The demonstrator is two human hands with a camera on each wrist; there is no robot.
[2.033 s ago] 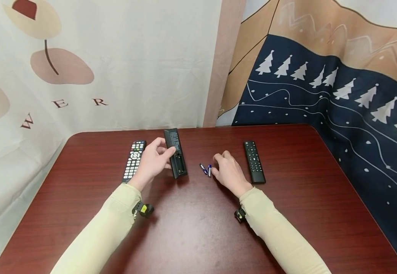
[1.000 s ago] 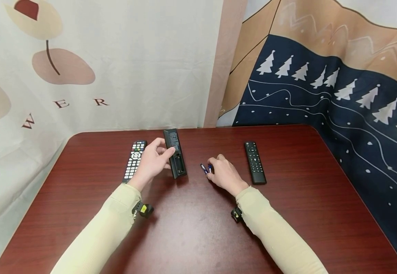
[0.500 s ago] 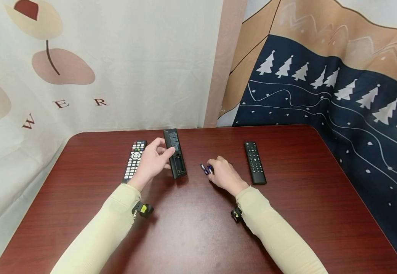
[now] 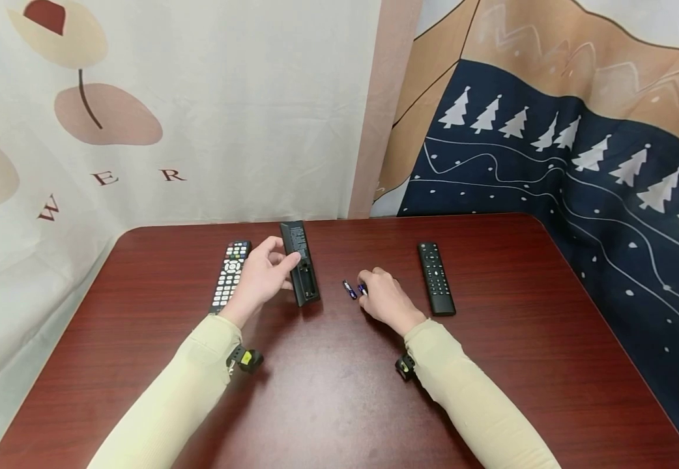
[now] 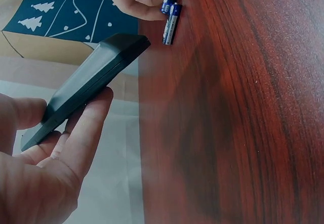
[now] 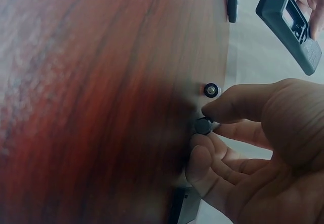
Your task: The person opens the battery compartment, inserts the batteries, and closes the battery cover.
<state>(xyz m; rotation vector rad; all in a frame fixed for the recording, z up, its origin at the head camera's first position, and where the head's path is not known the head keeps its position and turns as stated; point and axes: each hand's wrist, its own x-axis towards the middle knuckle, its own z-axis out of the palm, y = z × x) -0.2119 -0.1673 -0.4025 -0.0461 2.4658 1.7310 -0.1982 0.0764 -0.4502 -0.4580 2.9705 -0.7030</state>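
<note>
My left hand holds a black remote control by its sides, tilted above the table. Its back faces up, and the battery compartment shows uncovered in the right wrist view. At the middle of the table my right hand pinches a small blue battery between thumb and fingers, close over the tabletop. One end of that battery points at the right wrist camera. A second blue and silver battery lies on the table just left of the right hand's fingertips.
A black remote with white buttons lies at left, partly behind the left hand. Another black remote lies face up to the right of the right hand. Printed curtains hang behind the dark red table.
My right hand has moved slightly left onto the nearer battery and now pinches it, drawn a little right of the other. My left hand keeps the remote almost still.
</note>
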